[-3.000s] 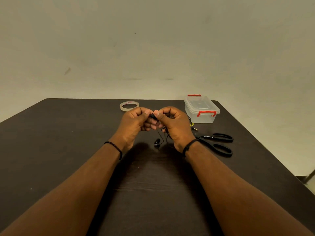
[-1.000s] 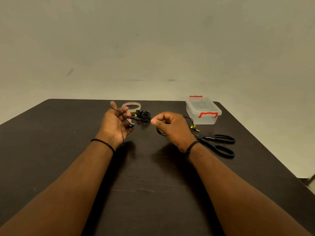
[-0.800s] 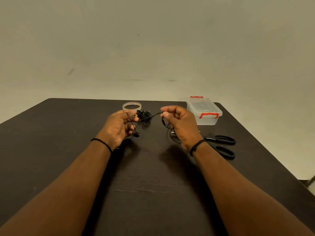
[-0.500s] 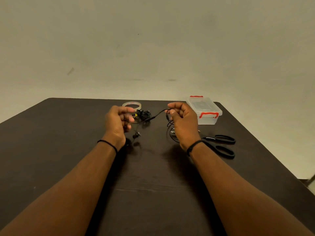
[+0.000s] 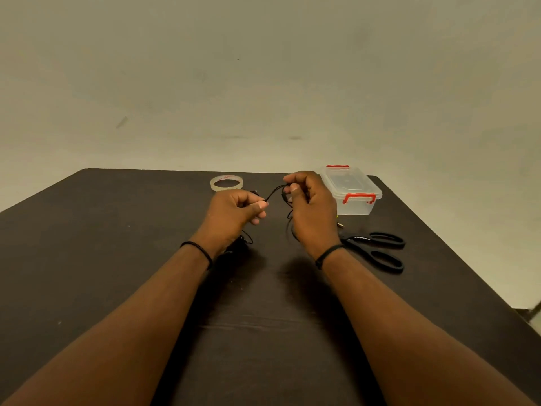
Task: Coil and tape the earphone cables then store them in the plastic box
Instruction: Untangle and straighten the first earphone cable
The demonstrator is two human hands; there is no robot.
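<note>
A thin black earphone cable (image 5: 274, 192) stretches between my two hands above the dark table (image 5: 87, 244). My left hand (image 5: 234, 215) grips one end, fingers curled, with an earbud hanging below the wrist. My right hand (image 5: 310, 206) pinches the cable higher up, and loose loops hang down beside its palm. The clear plastic box (image 5: 352, 190) with red clips stands closed just right of my right hand. A roll of clear tape (image 5: 226, 183) lies flat at the table's far edge.
Black scissors (image 5: 377, 252) lie on the table right of my right wrist. A small yellow plug tip (image 5: 339, 225) shows beside the box. The table's right edge runs diagonally close to the scissors.
Both hands were together, then drew apart with the cable. My right hand has lifted toward the box. My left hand now covers the dark bundle of cable seen behind it before.
</note>
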